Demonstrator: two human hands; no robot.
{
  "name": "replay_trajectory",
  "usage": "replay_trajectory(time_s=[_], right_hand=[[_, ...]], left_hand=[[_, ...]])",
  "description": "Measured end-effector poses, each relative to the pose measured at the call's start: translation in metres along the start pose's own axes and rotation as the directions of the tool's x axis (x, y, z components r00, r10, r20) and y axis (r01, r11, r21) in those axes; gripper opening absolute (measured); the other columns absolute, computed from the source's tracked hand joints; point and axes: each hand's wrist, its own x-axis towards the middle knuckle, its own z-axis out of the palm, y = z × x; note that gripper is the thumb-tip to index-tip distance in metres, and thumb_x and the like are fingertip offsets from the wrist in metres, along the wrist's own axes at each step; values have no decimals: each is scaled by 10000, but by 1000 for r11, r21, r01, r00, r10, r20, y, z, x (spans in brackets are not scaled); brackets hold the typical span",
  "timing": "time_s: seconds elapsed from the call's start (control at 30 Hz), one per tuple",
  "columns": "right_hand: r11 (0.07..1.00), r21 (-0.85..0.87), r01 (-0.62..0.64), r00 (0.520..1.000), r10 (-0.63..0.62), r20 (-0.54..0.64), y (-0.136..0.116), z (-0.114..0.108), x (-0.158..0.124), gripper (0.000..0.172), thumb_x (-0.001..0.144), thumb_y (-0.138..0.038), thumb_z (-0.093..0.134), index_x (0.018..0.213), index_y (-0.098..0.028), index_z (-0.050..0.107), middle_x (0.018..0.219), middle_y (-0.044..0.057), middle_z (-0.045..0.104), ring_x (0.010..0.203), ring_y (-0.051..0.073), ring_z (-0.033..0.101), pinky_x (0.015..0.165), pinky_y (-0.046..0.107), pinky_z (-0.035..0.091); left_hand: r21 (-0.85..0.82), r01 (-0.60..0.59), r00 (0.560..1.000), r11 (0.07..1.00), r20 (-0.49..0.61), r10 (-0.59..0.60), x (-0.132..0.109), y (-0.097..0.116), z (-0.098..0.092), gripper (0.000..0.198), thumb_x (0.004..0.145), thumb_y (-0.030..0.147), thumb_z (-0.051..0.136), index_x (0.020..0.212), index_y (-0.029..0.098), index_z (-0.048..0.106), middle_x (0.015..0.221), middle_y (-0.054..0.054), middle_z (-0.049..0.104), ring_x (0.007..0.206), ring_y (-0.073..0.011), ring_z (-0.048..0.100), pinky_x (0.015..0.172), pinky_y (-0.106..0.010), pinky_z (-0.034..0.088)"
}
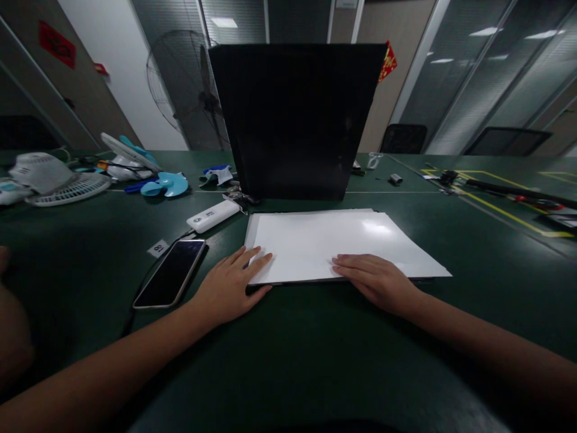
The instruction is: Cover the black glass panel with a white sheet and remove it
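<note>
White sheets of paper (pixel 311 240) lie stacked on a thin dark flat thing, whose edges just show beneath them. My left hand (pixel 232 282) rests on the near left corner of the paper, fingers spread and thumb along the front edge. On the middle of the near side lies my right hand (pixel 376 279), its fingers straight and close together, the thumb hidden. Behind the paper stands a black upright panel (pixel 297 120); its kind is unclear. Left of my left hand is a smartphone (pixel 171 273) with a dark screen, beside a white power bank (pixel 213 216).
Small fans (pixel 67 180) and a light-blue fan blade (pixel 164 184) lie at the back left of the dark green table (pixel 297 361). Another person's arm (pixel 13 331) is at the left edge. A black rod (pixel 518 191) lies at the right, near yellow tape lines.
</note>
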Motion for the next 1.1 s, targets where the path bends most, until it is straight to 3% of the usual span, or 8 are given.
replay_trajectory(time_s=[0.23,0.43,0.7,0.8,0.87,0.97,1.1], right_hand=[[998,-42,-44,996,47,70,10,8,-4,512,984,-140,548,1455,-323,631,1475,22,617,1351,234,598,1078,486,560],[993,67,-96,976,80,202,17,13,-4,696,971,-101,525,1601,-386,450,1589,-19,497,1447,213,499,1186,493,470],[981,156,-117,969,78,234,21,4,-1,592,1041,-274,507,1614,-401,429,1642,-37,418,1505,214,418,1237,479,406],[973,35,-230,961,221,167,40,-4,-6,543,1043,-357,504,1585,-364,490,1625,-5,450,1489,250,443,1226,528,403],[918,-106,-381,918,389,72,62,-10,-14,552,1041,-436,485,1578,-312,512,1605,41,478,1480,287,452,1219,572,388],[774,-249,-583,804,594,-37,101,-18,-34,599,1038,-514,426,1543,-221,559,1561,104,528,1457,322,475,1217,572,380],[722,-248,-646,733,677,62,144,-24,-62,610,1030,-533,385,1448,-174,645,1490,125,596,1386,328,551,1195,536,414]], left_hand=[[-16,56,998,998,22,-55,0,3,-1,798,961,657,506,1632,250,366,1670,-111,391,1482,-415,437,1166,-606,434],[-9,34,999,999,11,-34,0,0,1,728,952,689,507,1555,281,501,1644,-98,438,1489,-416,428,1158,-623,435],[22,64,997,998,40,-65,1,0,2,754,975,729,438,1540,237,524,1636,-110,445,1522,-373,390,1188,-581,417],[35,73,996,997,40,-74,1,0,2,756,980,725,429,1527,216,538,1633,-127,444,1521,-377,389,1192,-581,411],[51,81,996,995,42,-83,1,0,2,765,980,725,424,1525,201,542,1635,-135,439,1518,-386,391,1191,-583,411],[76,96,994,992,51,-100,1,2,0,778,983,722,412,1525,180,545,1629,-144,443,1501,-398,415,1183,-582,421],[94,104,992,990,57,-110,2,4,-2,783,982,716,418,1523,165,548,1610,-152,466,1485,-386,445,1186,-563,424]])
